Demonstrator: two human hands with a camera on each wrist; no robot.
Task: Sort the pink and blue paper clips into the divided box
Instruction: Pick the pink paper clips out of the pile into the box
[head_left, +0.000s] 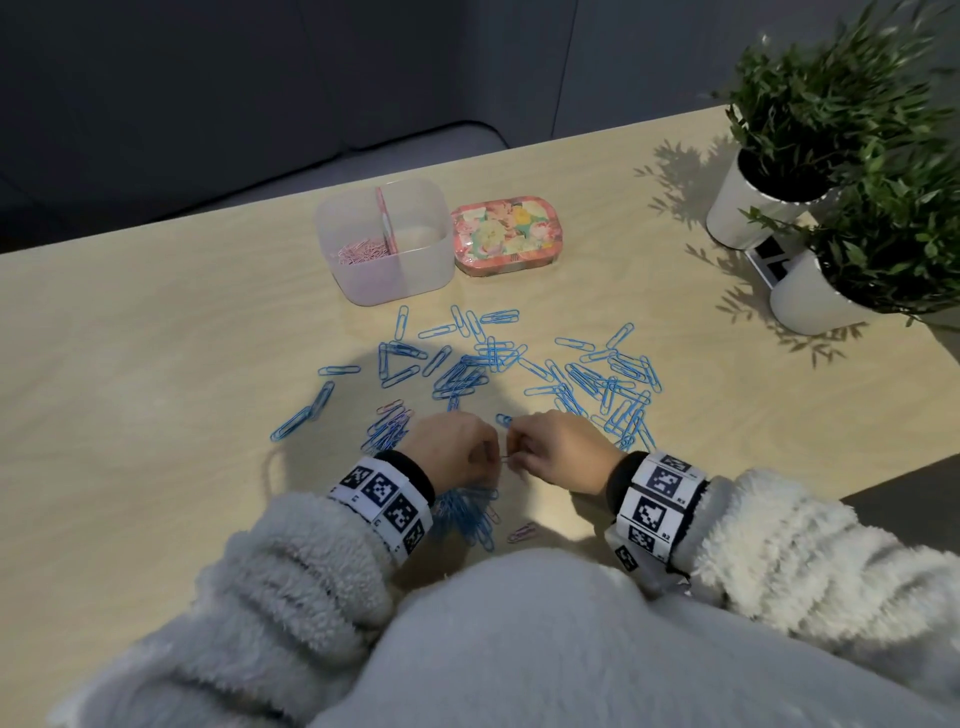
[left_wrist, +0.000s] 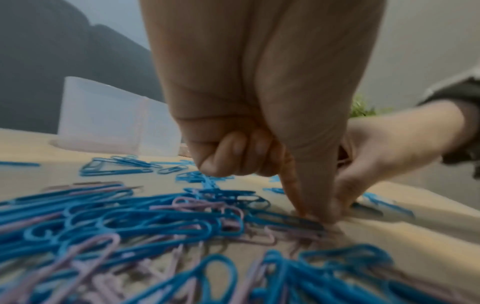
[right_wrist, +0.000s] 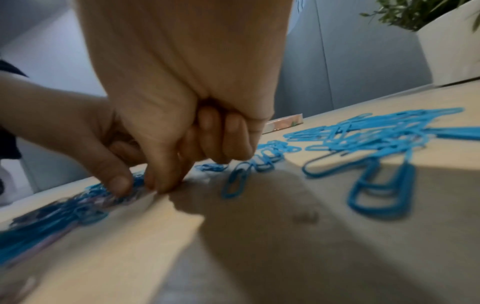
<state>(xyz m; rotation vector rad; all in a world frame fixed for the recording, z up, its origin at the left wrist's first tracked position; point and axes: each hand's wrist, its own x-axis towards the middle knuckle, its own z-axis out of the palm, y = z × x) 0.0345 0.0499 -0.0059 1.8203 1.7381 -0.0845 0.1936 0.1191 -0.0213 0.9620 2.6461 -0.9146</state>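
My left hand (head_left: 491, 457) and right hand (head_left: 515, 456) meet low over the table, fingers curled. Each pinches a small paper clip (head_left: 505, 458) between them; its colour is unclear. In the left wrist view the left hand (left_wrist: 314, 216) presses fingertips down at the edge of a mixed blue and pink clip pile (left_wrist: 155, 222), touching the right hand (left_wrist: 348, 195). The right hand (right_wrist: 159, 186) pinches beside the left thumb (right_wrist: 119, 183). Blue clips (head_left: 519, 371) lie scattered ahead. The divided box (head_left: 415, 270) holds pink clips (head_left: 358, 252) in its left compartment.
A floral tin (head_left: 506, 234) stands right of the box. Two potted plants in white pots (head_left: 743, 208) (head_left: 815, 306) crowd the far right corner. One pink clip (head_left: 522, 532) lies near my body. The table edge (head_left: 883, 480) cuts in at the right.
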